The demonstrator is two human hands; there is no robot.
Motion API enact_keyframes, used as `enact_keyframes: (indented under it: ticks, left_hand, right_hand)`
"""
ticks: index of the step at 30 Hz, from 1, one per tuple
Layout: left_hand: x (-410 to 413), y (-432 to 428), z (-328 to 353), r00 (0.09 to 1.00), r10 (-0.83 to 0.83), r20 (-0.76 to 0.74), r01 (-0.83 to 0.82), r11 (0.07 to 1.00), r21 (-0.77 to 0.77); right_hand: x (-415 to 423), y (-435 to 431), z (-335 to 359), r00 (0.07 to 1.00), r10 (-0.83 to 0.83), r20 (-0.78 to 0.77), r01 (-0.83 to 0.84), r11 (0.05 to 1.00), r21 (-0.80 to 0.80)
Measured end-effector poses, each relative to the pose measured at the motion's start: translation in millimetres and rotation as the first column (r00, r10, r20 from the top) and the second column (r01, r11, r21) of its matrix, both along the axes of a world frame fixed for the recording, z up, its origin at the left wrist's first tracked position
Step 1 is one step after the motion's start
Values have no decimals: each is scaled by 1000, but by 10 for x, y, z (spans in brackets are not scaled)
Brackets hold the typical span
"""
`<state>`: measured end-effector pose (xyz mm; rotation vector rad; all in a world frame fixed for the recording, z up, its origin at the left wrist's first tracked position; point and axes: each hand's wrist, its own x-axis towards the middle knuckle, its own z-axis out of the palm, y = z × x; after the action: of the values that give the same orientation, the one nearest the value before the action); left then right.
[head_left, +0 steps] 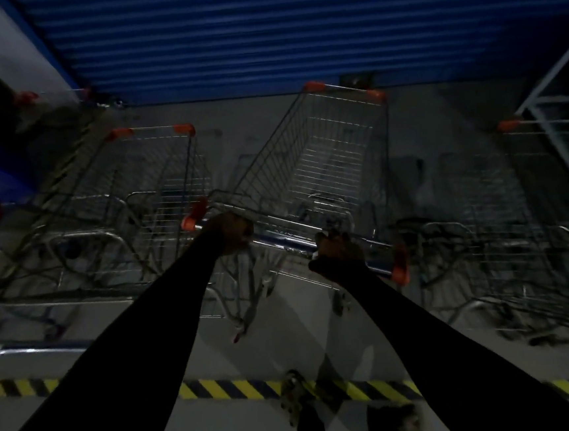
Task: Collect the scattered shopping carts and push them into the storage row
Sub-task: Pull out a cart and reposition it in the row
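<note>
Hands are both on the handle [285, 242] of one cart [326, 163]. The left hand [231, 232] has its fingers wrapped around the bar near the left orange end, and the right hand [340, 255] grips it closer to the right end. The cart stands straight ahead of the hands, with its basket pointing toward the blue shutter [260, 28]. I judge that the step in hand is pushing this cart into the storage row, in the gap between the left cart [163, 177] and the right cart [516, 202]. It looks a little turned compared with its neighbours, so the next move probably calls for a steady push forward while steering the front straight, without catching the wire baskets on either side. Counted: two hands and one cart held by them. There is one cart on each side, and a far cart [27, 97] beyond the left one. That makes four carts, but darkness and blur may hide more. One striped tape [236, 389] crosses the floor [226, 430] below the hands.
</note>
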<state>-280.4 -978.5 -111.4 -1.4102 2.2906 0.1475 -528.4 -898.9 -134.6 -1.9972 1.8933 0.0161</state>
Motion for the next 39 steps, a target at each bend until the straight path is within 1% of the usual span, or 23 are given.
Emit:
enact_keyframes:
  ticks: [1, 3, 5, 7, 8, 9, 10, 13, 14, 15, 17, 19, 21, 23, 26, 28, 29, 31, 34, 36, 39]
  left_hand:
    - [-32, -30, 45, 999, -42, 13, 42, 999, 8]
    - [-62, -52, 85, 998, -42, 44, 40, 998, 48]
    - [-103, -58, 95, 992, -87, 91, 83, 996, 41]
    - [-136, -66, 17, 991, -115, 75, 113, 993, 31]
    - [-142, -42, -13, 987, -136, 86, 133, 990, 34]
    - [-168, -3, -10, 987, -146, 70, 151, 986, -68]
    - [-202, 12, -24, 986, -162, 38, 165, 980, -108]
    - [-418, 132, -10, 992, -126, 0, 125, 986, -107]
    - [-483, 177, -27, 993, -117, -26, 113, 986, -124]
    - [-557, 221, -3, 993, -120, -14, 116, 981, -154]
    - [-730, 341, -47, 995, -82, -49, 76, 991, -107]
    - [-852, 462, -154, 993, -49, -106, 38, 994, -101]
    - [-980, 591, -198, 991, -2, -133, -11, 995, -99]
    - [-1153, 756, -200, 987, 29, -161, -46, 994, -102]
    - [-1390, 989, -206, 993, 26, -117, -40, 993, -114]
    - [-1517, 1150, -233, 992, 59, -108, -72, 990, -122]
    - [-1585, 1233, -233, 991, 74, -111, -86, 990, -115]
    - [-1695, 1355, -236, 988, 98, -119, -112, 986, -121]
    - [-1885, 1519, -239, 982, 144, -125, -158, 981, -113]
    - [-1986, 1592, -234, 984, 147, -101, -158, 980, -117]
    - [-2104, 1602, -238, 986, 146, -81, -154, 981, -117]
  right_hand:
    - [9, 0, -8, 1000, -8, -18, 7, 999, -44]
    - [24, 3, -64, 995, -11, -98, -3, 990, -138]
    - [-6, 20, -145, 989, -61, -132, 38, 984, -171]
    - [-35, 41, -158, 989, -74, -125, 56, 988, -142]
    - [-48, 51, -148, 988, -73, -133, 52, 986, -161]
    - [-76, 66, -140, 987, -72, -142, 44, 982, -186]
    - [-113, 85, -136, 986, -79, -148, 46, 976, -213]
    - [-309, 116, -133, 988, -85, -126, 48, 960, -275]
    - [-397, 145, -131, 988, -84, -132, 44, 960, -275]
    - [-486, 178, -127, 985, -85, -153, 36, 954, -299]
    - [-683, 230, -154, 977, -89, -193, 11, 928, -372]
    - [-889, 309, -177, 972, -81, -220, -17, 912, -409]
    - [-1074, 383, -212, 968, -44, -247, -57, 920, -387]
    - [-1253, 467, -215, 963, -26, -267, -61, 948, -312]
    - [-1462, 625, -156, 951, 25, -307, -116, 952, -283]
    - [-1571, 747, -32, 949, 45, -313, -107, 977, -183]
    - [-1638, 798, -2, 951, 52, -305, -105, 981, -161]
    - [-1777, 887, 23, 956, 55, -289, -109, 978, -177]
    - [-1941, 1016, 72, 955, 77, -288, -119, 984, -133]
    - [-2025, 1063, 88, 959, 95, -267, -128, 986, -109]
    - [-2146, 1063, 74, 952, 130, -278, -164, 981, -101]
